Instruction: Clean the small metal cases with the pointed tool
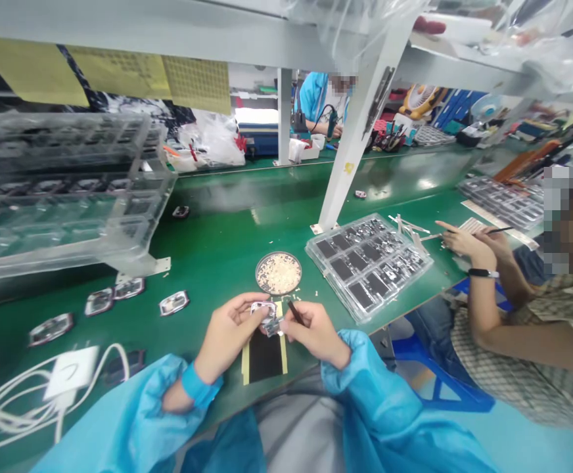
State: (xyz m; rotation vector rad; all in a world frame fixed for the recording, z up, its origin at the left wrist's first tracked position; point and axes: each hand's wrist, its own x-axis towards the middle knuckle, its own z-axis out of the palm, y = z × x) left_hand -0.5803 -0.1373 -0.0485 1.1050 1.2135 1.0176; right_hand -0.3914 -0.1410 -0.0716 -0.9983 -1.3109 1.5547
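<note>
Your left hand (230, 328): fingers and thumb closed on a small rounded housing with a pale purple rim (263, 307), thumb laid across its near side. Your right hand (315, 328): thumb and fingers pinched round a slim black stick-like tool (295, 311), fingertips at the housing's 4 o'clock edge; tip contact cannot be told. Left forearm enters from 8 o'clock, right from 4, both in blue sleeves, wrists low over the bench. Housing sits between your hands, above the far end of a black rectangular mat with yellow edges (265, 362). From your hands: round dark-rimmed dish of cream-coloured bits (257, 278) at 12; clear plastic compartmented tray (334, 289) at 2; white charger with coiled cable (71, 373) at 8–9.
</note>
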